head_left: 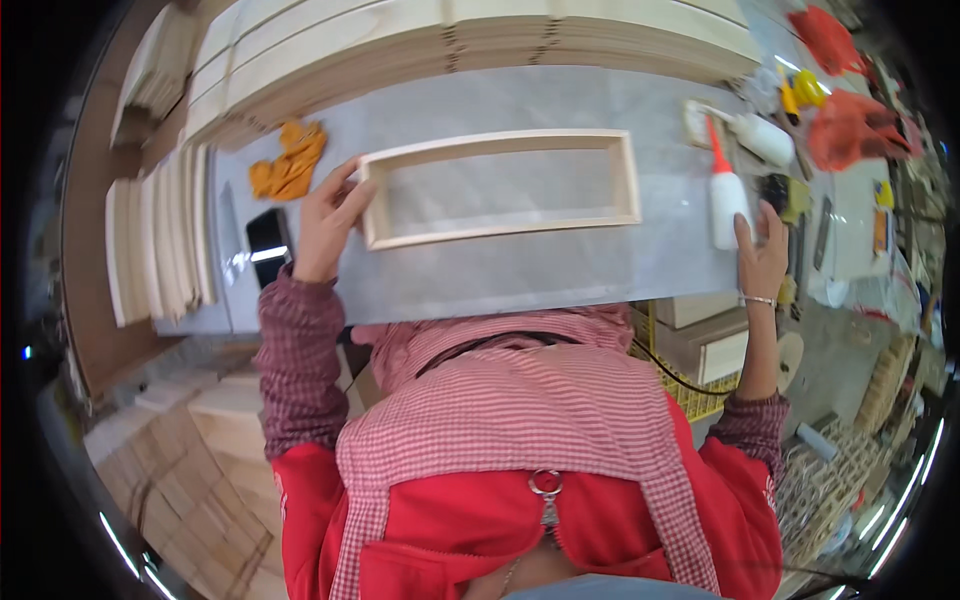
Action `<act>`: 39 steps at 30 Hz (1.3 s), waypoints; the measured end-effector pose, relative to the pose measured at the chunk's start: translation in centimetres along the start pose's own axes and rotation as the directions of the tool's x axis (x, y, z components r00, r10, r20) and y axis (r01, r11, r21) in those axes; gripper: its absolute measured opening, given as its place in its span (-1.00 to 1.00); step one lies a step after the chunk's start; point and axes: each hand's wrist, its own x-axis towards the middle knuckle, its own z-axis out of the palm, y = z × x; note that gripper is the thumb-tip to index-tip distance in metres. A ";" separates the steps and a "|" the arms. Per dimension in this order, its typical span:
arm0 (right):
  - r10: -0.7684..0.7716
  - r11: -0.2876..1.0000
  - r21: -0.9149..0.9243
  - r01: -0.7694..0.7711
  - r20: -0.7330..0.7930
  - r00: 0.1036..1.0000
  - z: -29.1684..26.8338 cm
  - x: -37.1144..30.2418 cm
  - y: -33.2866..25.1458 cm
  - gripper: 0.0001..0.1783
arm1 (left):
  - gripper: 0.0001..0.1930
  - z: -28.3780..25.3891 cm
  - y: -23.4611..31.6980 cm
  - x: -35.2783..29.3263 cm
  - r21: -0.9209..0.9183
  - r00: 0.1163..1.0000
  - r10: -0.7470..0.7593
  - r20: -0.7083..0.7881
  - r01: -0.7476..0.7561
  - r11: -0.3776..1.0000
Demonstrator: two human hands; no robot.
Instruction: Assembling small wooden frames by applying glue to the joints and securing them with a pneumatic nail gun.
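Head view: at centre, a rectangular wooden frame [505,231] lies on a grey table [470,280], its left end pinched by the left hand [335,212]. At right, the right hand [765,258] is beside a white bottle [728,212]; its grip is unclear. A careless brush could knock the bottle; one-ended pressure might skew the frame.

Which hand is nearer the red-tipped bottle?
Right. The right hand is beside the lower part of the bottle, contact unclear; the left hand is farther off, at the left end of the frame.
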 end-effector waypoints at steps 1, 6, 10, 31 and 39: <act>-0.022 1.000 0.017 0.022 0.019 1.000 0.7 -0.6 -0.5 -0.36 | -0.61 0.0 -0.5 -0.1 -0.096 1.000 0.007 0.019 -0.006 0.995; -0.011 0.995 0.101 0.024 -0.128 0.992 2.8 -1.5 0.3 -0.35 | -0.66 0.0 -2.2 -2.8 -0.311 1.000 -0.004 -0.020 -0.003 0.951; 0.387 0.636 0.748 -0.190 -0.096 0.917 2.0 -1.1 -0.3 -0.38 | -0.70 0.4 -4.3 -5.2 -0.317 0.993 0.088 -0.075 -0.108 0.942; -0.251 0.295 0.843 -0.450 0.522 0.815 5.1 -4.5 -24.6 -0.40 | -0.78 0.8 -7.9 -6.1 -0.273 0.938 0.278 -0.209 -0.329 0.904; -0.275 0.360 0.843 -0.400 0.506 0.818 5.4 -4.6 -25.3 -0.42 | -0.80 0.6 -7.6 -6.0 -0.197 0.929 0.313 -0.197 -0.350 0.916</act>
